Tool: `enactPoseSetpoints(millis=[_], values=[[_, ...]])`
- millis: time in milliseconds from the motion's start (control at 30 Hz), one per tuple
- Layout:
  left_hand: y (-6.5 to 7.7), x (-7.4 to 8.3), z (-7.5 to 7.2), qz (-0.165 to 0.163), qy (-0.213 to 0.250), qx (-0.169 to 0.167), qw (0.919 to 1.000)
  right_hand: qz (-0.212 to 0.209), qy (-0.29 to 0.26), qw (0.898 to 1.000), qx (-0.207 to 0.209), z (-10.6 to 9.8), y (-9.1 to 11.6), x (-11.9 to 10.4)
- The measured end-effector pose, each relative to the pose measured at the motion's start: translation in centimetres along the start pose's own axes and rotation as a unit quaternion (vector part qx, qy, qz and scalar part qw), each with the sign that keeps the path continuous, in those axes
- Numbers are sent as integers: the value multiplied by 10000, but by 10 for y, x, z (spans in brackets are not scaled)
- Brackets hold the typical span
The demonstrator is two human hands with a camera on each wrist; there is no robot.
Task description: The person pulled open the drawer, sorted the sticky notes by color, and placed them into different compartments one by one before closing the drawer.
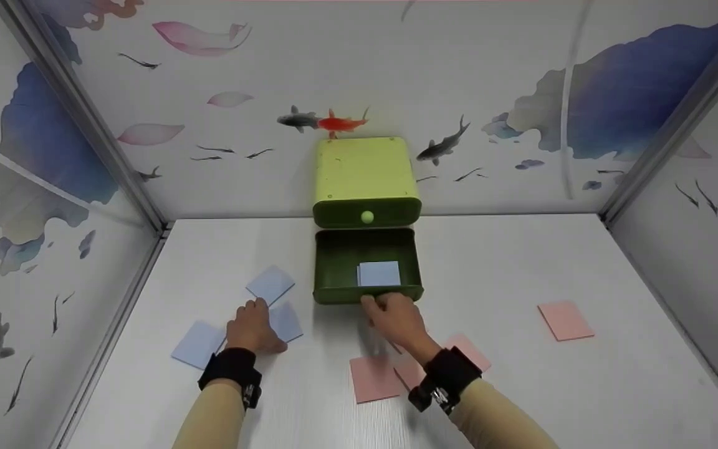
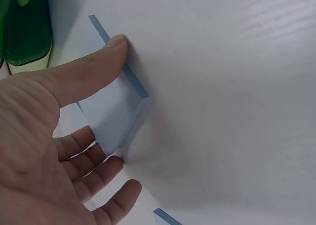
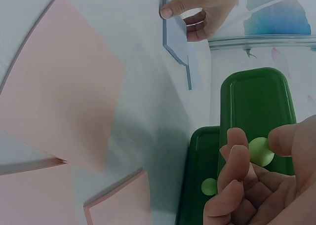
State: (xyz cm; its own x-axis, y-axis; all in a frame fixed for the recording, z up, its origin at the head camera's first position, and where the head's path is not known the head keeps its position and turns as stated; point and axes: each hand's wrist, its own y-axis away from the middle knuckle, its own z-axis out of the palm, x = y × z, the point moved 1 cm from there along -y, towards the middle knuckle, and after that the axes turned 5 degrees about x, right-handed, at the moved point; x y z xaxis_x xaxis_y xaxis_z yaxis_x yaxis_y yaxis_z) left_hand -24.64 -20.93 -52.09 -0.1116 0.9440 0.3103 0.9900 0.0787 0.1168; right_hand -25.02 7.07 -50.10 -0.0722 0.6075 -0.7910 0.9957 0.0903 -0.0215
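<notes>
A small green chest of drawers point(image 1: 365, 168) has its lower drawer point(image 1: 334, 262) pulled out. Inside that drawer lie light blue squares point(image 1: 379, 274), at least two overlapping. My right hand point(image 1: 396, 318) is at the drawer's front, its thumb and fingers on either side of the pale green knob point(image 3: 260, 152). To the left, my left hand point(image 1: 251, 327) spans a blue square point(image 2: 116, 106) on the table, thumb at one edge and fingers at the opposite edge. Other blue squares lie about this hand, one beyond it point(image 1: 270, 285) and one to its left point(image 1: 198, 344).
Several pink squares lie beneath and around the right forearm, including one nearer the front point(image 1: 374, 379); another pink square point(image 1: 566, 320) lies apart at right. The upper drawer point(image 1: 340, 214) is closed. Patterned panels point(image 1: 240, 174) with metal corner posts enclose the white table point(image 1: 508, 268).
</notes>
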Motion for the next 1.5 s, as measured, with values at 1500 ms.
enactPoseSetpoints(millis=[1500], values=[[-12,11,-82,-280,2534,623,9649,-63,-76,9999,-25,0,1,0]])
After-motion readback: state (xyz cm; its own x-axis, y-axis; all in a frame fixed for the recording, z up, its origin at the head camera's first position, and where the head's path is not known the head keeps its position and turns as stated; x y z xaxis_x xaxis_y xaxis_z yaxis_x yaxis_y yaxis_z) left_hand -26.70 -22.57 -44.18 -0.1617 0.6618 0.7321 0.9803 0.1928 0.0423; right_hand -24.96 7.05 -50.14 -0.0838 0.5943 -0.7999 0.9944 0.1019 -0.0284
